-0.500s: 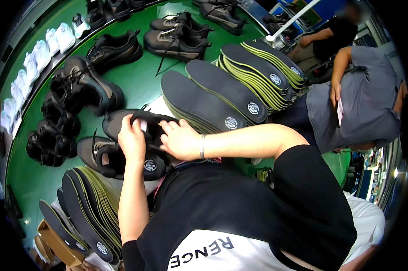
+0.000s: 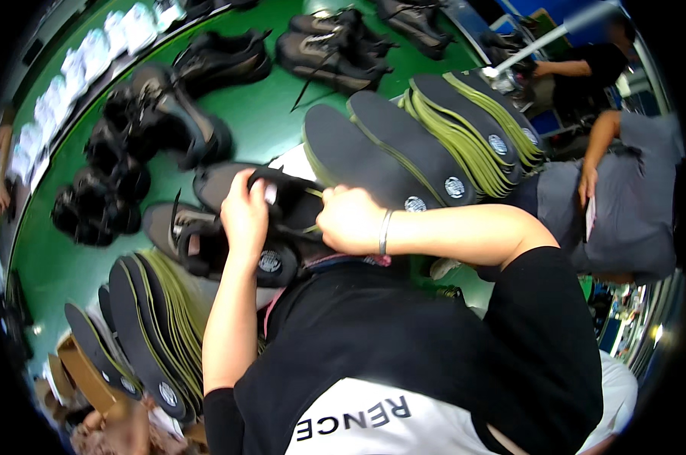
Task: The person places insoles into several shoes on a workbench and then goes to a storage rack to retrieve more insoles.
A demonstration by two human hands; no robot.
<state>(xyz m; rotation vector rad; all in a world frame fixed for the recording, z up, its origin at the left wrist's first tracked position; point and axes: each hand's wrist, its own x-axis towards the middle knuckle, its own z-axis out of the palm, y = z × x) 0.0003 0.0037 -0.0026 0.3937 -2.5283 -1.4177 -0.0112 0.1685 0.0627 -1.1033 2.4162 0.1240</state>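
Here the left hand (image 2: 244,208) clamps a black shoe (image 2: 282,205); the right hand (image 2: 348,220) pinches its insole (image 2: 313,199). Forced in crooked, the insole could buckle.

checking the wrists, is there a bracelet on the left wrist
No, the left hand has a bare wrist; the thin silver bracelet sits on the right hand side, both hands on the black shoe.

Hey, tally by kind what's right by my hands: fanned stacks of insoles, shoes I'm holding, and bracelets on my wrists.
Fanned insole stacks: 2, upper right and lower left
Black shoe: 1, gripped by left hand and right hand
Bracelet: 1, right wrist
Total: 4
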